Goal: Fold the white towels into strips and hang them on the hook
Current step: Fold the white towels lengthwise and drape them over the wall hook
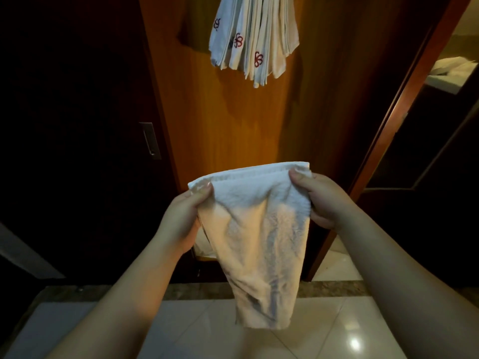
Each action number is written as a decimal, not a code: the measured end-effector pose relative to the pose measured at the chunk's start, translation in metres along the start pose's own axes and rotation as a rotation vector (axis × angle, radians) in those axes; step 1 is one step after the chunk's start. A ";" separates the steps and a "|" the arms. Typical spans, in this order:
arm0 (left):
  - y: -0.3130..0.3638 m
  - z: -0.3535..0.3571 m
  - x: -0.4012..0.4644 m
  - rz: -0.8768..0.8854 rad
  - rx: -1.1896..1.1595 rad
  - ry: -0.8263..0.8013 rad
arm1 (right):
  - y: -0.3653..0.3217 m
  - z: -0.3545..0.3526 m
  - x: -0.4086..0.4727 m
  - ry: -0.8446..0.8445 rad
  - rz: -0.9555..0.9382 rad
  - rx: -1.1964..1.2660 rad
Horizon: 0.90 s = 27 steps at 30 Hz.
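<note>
Head view shows your two hands raised in front of you, sharing one white towel (259, 229) between them. Your left hand (181, 218) pinches the towel's upper left corner: the thumb lies on the near face of the cloth and the other fingers are hidden behind it, so the hand is closed on the fabric rather than spread. Your right hand (318, 200) does the same at the upper right corner, thumb pressed on top of the folded edge, the remaining fingers curled under and behind the cloth. Both grips are tight pinches, with no open gap visible between thumb and fingers.

The towel's top edge runs nearly level between your hands, tilted slightly up toward the right, and shows at least two layers stacked there. Below that edge the cloth hangs free, narrowing toward its lower end, which dangles above the pale tiled floor (181, 330) without touching anything you can see.

Above and well apart from your hands, a bunch of hanging towels (255, 40) already drapes down the wooden door panel (233, 125). They hang as narrow strips, several showing red embroidered marks. The hook itself lies beyond the top of the frame. To the left, a metal door handle (150, 139) sits on the dark door edge.
</note>
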<state>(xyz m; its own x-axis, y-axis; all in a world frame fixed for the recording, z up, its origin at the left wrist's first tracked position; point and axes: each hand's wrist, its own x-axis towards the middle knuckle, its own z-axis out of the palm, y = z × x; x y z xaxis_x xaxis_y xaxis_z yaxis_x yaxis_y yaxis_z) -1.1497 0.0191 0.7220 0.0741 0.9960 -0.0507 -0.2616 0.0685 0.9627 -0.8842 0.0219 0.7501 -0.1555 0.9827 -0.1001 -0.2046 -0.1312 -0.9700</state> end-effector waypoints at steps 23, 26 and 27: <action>-0.052 0.071 -0.070 0.126 0.157 0.309 | 0.099 0.085 -0.058 0.337 -0.006 -0.295; -0.051 0.069 -0.069 0.146 0.158 0.309 | 0.096 0.087 -0.062 0.313 -0.035 -0.316; -0.052 0.071 -0.070 0.146 0.150 0.296 | 0.095 0.088 -0.063 0.293 -0.049 -0.307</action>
<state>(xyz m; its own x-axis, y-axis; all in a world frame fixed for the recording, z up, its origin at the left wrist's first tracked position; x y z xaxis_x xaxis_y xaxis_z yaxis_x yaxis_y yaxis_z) -1.0734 -0.0583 0.6946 -0.2413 0.9697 0.0367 -0.1029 -0.0631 0.9927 -0.9787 -0.0636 0.6832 0.1378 0.9882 -0.0675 0.0995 -0.0816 -0.9917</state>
